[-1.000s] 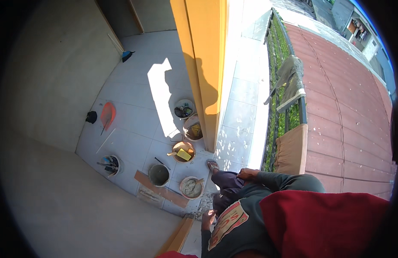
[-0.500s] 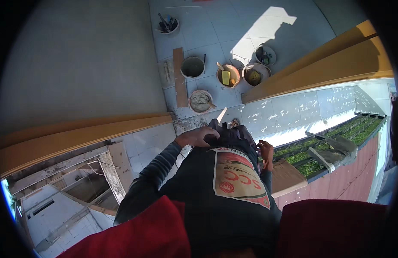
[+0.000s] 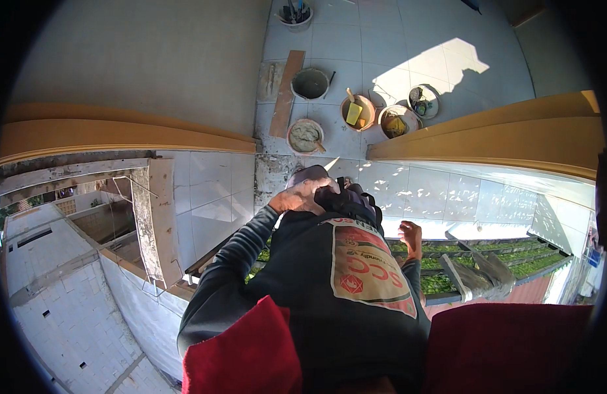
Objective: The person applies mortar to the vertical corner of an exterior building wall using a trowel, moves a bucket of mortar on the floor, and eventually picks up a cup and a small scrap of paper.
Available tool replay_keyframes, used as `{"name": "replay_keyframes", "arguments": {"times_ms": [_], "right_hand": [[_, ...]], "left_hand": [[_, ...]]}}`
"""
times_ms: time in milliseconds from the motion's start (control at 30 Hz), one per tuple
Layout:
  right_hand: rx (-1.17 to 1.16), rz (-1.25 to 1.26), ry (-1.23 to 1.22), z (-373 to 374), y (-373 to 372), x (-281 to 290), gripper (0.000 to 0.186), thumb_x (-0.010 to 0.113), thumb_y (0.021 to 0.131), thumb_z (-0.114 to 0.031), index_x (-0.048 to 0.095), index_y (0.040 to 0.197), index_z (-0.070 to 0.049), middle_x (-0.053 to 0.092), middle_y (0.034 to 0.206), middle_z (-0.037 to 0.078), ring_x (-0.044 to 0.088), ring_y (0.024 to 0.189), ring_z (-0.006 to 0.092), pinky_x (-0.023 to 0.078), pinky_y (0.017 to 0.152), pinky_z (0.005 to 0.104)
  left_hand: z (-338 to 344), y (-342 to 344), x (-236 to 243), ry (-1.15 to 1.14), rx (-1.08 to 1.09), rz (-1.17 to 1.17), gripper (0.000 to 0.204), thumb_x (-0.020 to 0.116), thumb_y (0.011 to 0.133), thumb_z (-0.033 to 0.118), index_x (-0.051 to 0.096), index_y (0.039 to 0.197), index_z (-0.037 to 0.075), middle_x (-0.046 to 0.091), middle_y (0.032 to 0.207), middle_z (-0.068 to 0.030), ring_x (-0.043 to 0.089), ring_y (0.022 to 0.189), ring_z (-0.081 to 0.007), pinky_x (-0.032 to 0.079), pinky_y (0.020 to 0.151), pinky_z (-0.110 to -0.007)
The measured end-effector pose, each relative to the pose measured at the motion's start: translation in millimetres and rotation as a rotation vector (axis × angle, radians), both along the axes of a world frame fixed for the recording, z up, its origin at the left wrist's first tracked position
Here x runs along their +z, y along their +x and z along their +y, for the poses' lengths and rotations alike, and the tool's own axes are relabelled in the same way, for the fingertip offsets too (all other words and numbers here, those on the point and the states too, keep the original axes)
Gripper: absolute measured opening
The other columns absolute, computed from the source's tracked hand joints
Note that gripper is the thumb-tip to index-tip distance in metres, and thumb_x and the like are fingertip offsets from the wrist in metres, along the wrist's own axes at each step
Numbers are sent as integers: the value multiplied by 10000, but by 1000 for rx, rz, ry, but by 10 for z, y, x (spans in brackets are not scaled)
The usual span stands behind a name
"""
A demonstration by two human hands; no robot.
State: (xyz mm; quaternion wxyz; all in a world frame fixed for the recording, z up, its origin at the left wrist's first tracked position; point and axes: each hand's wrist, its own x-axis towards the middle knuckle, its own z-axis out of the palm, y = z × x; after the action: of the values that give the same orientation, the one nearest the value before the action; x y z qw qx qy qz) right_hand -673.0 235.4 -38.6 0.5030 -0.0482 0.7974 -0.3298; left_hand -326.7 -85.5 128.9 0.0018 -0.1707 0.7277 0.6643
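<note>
At the front of my waist, my left hand [image 3: 302, 197] is closed on a bunched dark fabric bundle with straps [image 3: 349, 198]; its fingertips are partly hidden in the folds. My right hand [image 3: 410, 238] hangs in the air to the right of the bundle and apart from it. Its fingers are loosely curled and spread, and nothing shows in them. I wear a dark long-sleeved shirt with a printed panel [image 3: 369, 266] on its front.
Ahead on the tiled floor stand a bucket of grey mix [image 3: 305, 136], a dark bucket [image 3: 310, 84], a bucket with a yellow sponge [image 3: 355, 113] and others. A plank [image 3: 288, 95] lies beside them. Door frames [image 3: 487, 141] flank me; a metal grille over greenery [image 3: 526, 253] is right.
My view has turned, and the buckets appear further right and higher. My right hand has come away from the dark bundle; my left hand stays on it.
</note>
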Motion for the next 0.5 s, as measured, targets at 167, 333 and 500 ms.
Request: {"name": "replay_keyframes", "arguments": {"times_ms": [167, 333, 500], "right_hand": [[139, 51, -52, -643, -83, -3, 255, 644, 849, -104, 679, 1075, 9, 659, 725, 66, 585, 541, 125, 429, 467, 250], [383, 139, -118, -1527, 158, 105, 308, 634, 859, -154, 678, 1109, 20, 683, 749, 74, 632, 597, 139, 467, 518, 259], [556, 105, -167, -2183, 530, 77, 362, 651, 841, -174, 675, 1142, 26, 715, 808, 95, 681, 656, 156, 505, 584, 272]], "left_hand": [[-27, 3, 124, -27, 47, 25, 460, 746, 758, 150, 572, 1176, 65, 585, 1205, -132, 540, 1185, -284, 404, 1049, -387], [-173, 19, 237, -57, 101, 65, 429, 728, 753, 132, 570, 1147, 68, 590, 1191, -148, 542, 1178, -304, 406, 1041, -394], [-374, 162, -40, -133, 306, 54, 395, 700, 747, 100, 566, 1117, 68, 597, 1161, -165, 551, 1153, -321, 417, 1015, -399]]}}
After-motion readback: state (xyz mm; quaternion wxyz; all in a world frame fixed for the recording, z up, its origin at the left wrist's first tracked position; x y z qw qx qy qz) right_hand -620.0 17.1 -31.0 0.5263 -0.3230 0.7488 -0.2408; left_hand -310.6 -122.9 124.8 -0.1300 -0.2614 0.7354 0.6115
